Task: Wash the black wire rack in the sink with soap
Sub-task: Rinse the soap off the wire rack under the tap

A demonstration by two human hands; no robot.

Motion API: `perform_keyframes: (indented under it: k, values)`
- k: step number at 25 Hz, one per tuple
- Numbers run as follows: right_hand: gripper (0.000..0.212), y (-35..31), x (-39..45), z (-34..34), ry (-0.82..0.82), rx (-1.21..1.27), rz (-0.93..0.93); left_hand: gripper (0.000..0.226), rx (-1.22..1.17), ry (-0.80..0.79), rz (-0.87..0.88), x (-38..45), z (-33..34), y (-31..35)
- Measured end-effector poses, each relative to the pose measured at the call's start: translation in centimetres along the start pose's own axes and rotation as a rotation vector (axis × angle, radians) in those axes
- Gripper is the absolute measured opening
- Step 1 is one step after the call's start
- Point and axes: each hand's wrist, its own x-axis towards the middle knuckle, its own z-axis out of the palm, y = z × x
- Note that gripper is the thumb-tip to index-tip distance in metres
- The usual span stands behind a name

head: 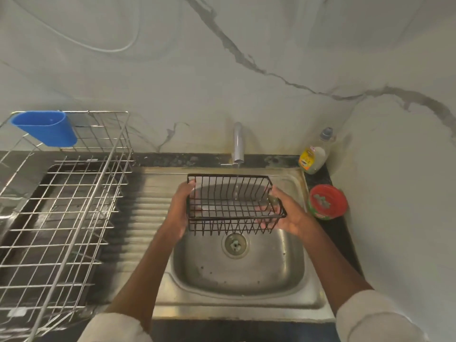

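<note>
I hold the black wire rack (233, 206) over the steel sink (291, 272), just under the tap (238, 144). A thin stream of water runs from the tap down through the rack's wires. My left hand (179, 209) grips the rack's left end, thumb on the top rim. My right hand (283, 213) grips the right end, with its fingers under the rack's bottom. The rack is tilted a little, its open side facing up. The drain (235, 245) shows below it.
A dish soap bottle (314, 156) stands at the back right corner; a red tub (327, 201) sits in front of it on the dark counter. A large steel drying rack (64, 206) with a blue cup holder (45, 128) fills the left. The ribbed drainboard (150, 218) lies between.
</note>
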Motion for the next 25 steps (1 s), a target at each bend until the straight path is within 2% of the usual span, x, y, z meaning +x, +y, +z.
perform_keyframes:
  k: [2,5,8,11,15,25]
  values:
    - [0.042,1.1,1.9,1.0,-0.043,-0.047,0.062,0.034,0.077,0.073,0.086,-1.5,-0.3,1.4]
    - [0.05,2.1,4.4,3.2,-0.152,-0.193,0.14,0.032,0.174,0.227,0.227,-3.0,-0.4,2.5]
    - [0.052,2.0,6.4,5.6,-0.192,-0.221,0.116,0.04,0.362,0.353,0.383,-4.2,-0.1,3.2]
    - [0.062,0.8,7.8,7.9,-0.193,-0.169,0.091,0.049,0.552,0.398,0.53,-5.1,0.4,3.4]
    - [0.071,-0.4,9.4,9.8,-0.24,-0.026,0.075,0.056,0.684,0.418,0.721,-6.0,0.4,3.0]
    - [0.048,-0.9,9.2,9.7,-0.133,-0.03,-0.157,0.067,0.767,0.32,0.891,-6.1,-1.9,-0.2]
